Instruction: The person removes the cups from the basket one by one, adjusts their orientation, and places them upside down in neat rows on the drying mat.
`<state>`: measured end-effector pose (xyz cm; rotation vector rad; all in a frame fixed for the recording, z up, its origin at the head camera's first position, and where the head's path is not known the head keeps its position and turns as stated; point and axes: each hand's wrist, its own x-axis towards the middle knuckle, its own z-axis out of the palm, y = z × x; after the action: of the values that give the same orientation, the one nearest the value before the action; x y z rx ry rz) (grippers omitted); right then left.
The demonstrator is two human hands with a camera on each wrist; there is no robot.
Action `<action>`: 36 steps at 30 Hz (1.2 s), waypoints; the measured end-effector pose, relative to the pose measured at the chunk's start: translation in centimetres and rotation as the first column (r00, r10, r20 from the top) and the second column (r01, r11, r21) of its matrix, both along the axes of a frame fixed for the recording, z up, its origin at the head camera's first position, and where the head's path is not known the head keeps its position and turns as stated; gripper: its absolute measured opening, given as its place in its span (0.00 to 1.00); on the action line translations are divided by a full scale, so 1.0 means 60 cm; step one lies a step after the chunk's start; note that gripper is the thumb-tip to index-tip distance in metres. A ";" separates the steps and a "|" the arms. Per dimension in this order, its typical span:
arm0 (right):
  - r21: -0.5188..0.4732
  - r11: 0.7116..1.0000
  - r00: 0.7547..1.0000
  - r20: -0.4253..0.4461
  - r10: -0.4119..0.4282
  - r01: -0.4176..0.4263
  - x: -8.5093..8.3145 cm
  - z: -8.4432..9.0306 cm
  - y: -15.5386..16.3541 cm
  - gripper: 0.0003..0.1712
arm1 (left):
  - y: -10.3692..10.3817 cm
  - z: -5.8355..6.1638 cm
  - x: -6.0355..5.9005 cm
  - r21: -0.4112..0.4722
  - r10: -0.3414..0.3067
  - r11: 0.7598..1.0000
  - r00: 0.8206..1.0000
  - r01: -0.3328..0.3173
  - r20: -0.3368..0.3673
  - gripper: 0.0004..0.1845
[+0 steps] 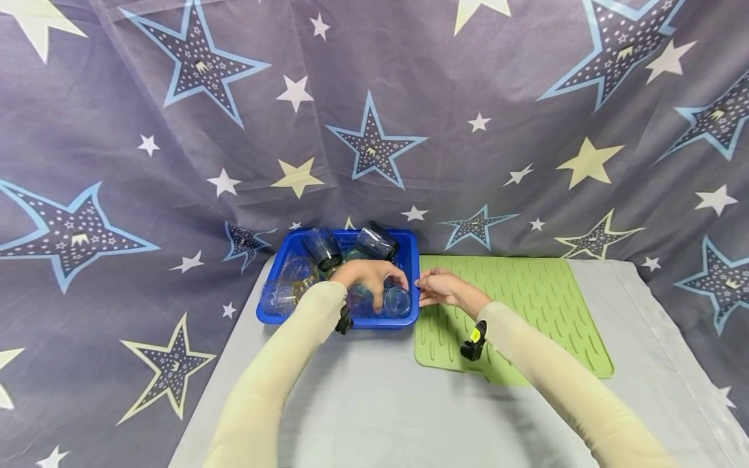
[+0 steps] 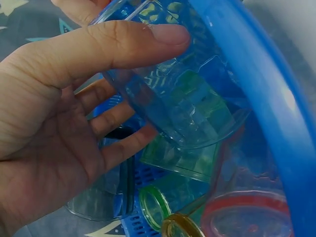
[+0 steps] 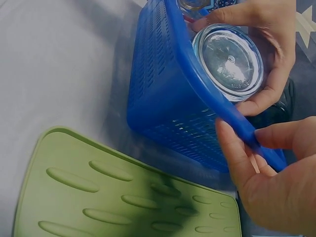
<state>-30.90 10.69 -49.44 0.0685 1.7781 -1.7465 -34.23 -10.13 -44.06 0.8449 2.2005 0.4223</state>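
My left hand [image 1: 370, 278] reaches into the right part of a blue plastic basket [image 1: 415, 266]. Its thumb and fingers hold a clear drinking glass [image 1: 397, 303]. In the right wrist view the round base of that glass [image 3: 229, 61] faces the camera, close by the basket's rim. The right hand [image 1: 446, 288] pinches the rim on the basket's right side, thumb on one side and fingers on the other. Below the held glass in the left wrist view lie a green-rimmed glass [image 2: 154, 207] and a red-rimmed glass [image 2: 249, 215].
Two dark glasses [image 1: 376, 241] lean at the basket's back. A clear glass [image 1: 279, 297] lies at its left end. Right of the basket, a green ridged drying mat [image 1: 526, 299] lies on the grey-covered table [image 1: 363, 403]. A star-patterned curtain [image 1: 374, 97] hangs behind.
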 end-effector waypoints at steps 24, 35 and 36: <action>-0.013 1.000 1.000 -0.007 -0.012 0.012 0.006 -0.003 -0.006 0.05 | -0.030 0.015 -0.011 0.132 0.119 0.984 0.993 -0.118 0.005 0.42; 0.004 1.000 1.000 -0.017 -0.008 0.008 0.003 0.002 0.000 0.04 | -0.046 0.053 -0.008 0.333 0.223 0.925 0.970 -0.181 -0.091 0.44; 0.006 1.000 1.000 -0.016 -0.008 0.008 0.004 0.002 0.000 0.04 | -0.045 0.057 -0.007 0.349 0.234 0.918 0.967 -0.187 -0.099 0.44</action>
<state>-30.69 10.72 -49.32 0.0643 1.7968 -1.7517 -34.67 -12.83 -40.63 0.8352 2.3983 0.8925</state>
